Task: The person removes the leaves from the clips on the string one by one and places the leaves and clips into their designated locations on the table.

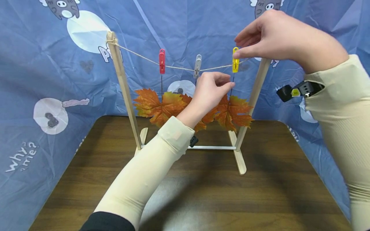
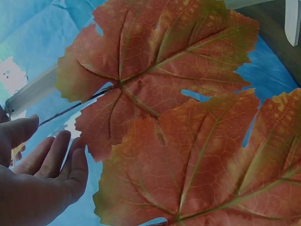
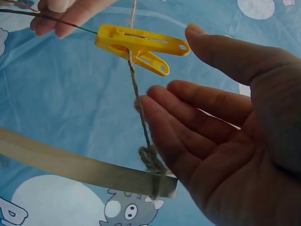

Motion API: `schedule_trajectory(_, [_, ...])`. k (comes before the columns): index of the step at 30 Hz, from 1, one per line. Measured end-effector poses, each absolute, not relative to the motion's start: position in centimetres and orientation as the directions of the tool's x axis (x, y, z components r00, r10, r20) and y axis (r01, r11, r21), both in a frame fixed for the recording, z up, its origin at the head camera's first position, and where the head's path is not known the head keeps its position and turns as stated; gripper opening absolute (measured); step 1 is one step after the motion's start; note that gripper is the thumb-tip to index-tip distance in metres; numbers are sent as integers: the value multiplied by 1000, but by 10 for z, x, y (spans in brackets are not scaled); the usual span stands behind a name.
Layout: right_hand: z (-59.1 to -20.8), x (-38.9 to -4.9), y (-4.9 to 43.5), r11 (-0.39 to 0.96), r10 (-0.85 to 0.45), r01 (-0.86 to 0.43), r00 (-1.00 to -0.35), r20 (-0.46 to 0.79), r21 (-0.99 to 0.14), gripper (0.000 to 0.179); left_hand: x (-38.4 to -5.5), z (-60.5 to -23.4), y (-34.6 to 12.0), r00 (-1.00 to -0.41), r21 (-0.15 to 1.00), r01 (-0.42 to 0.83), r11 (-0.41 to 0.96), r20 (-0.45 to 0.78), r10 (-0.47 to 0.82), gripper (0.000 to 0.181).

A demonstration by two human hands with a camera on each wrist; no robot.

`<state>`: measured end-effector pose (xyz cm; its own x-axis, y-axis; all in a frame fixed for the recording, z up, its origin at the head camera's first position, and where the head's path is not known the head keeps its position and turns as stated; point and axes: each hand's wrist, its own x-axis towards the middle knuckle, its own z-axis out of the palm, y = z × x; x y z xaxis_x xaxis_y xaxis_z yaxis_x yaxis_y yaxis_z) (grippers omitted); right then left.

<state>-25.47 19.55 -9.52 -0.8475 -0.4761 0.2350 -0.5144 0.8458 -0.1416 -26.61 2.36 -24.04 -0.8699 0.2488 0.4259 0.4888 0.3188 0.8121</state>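
A yellow clothespin (image 1: 235, 65) sits on the twine (image 1: 180, 68), biting the thin dark stem of the right maple-like leaf (image 1: 231, 113). My right hand (image 1: 278, 40) is beside it; in the right wrist view the thumb (image 3: 214, 49) is close to the clothespin's handle end and the fingers are spread apart from it. Near that stem, below the clothespin, is my left hand (image 1: 209, 88), its thumb and fingers parted in the left wrist view. A red clothespin (image 1: 162, 62) holds the left leaf (image 1: 160, 107); a clear grey clothespin (image 1: 198, 64) is between, the leaf beneath partly hidden by my left hand.
Two wooden posts, left (image 1: 122, 83) and right (image 1: 257, 86), carry the twine. They stand on flat feet (image 1: 238, 157) joined by a white rod (image 1: 215, 147) on a brown wooden table (image 1: 202, 192). Behind hangs a blue printed cloth (image 1: 72, 70).
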Motion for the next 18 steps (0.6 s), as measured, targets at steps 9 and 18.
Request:
schedule_trajectory(9, [-93,-262,190,847,-508,-526,-842,180,-70,53,-269,-242,27,-842,772,537,340,465,275,16])
schedule_trajectory(18, [-96,-261,191,844,-519,-534,-837,175,-48,42,-270,-239,30,-820,734,571,368,494,288,13])
